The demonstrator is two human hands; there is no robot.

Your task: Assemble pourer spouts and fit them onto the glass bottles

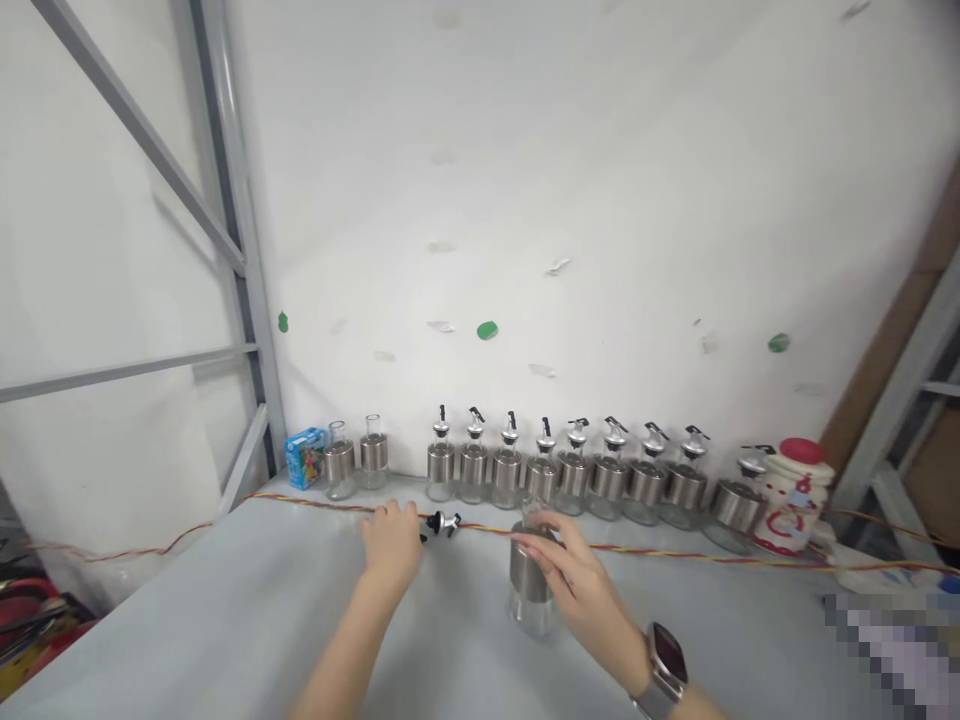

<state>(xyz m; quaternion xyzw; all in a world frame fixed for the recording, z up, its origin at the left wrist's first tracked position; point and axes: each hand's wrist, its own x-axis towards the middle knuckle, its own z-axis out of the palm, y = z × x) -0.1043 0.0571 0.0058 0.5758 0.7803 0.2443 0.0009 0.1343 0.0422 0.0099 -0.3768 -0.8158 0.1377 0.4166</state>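
Observation:
My right hand (pixel 566 570) is closed around the upper part of a glass oil bottle (pixel 532 575) with a brushed-metal sleeve. The bottle's neck is open, with no spout on it. My left hand (pixel 392 540) is low over the grey table, its fingers curled downward, and its fingertips are hidden from view. A small black piece shows at its right edge; what the fingers hold cannot be made out. Just right of that hand a metal-and-black pour spout (pixel 444 522) lies on its side.
Two spoutless bottles (pixel 373 452) stand by a blue box (pixel 306 458) at the back left. A row of bottles with pour spouts (pixel 574 475) lines the wall. A white jar with a red lid (pixel 795 495) stands right. A twisted red-yellow cord (pixel 637 549) crosses the table (pixel 247 600).

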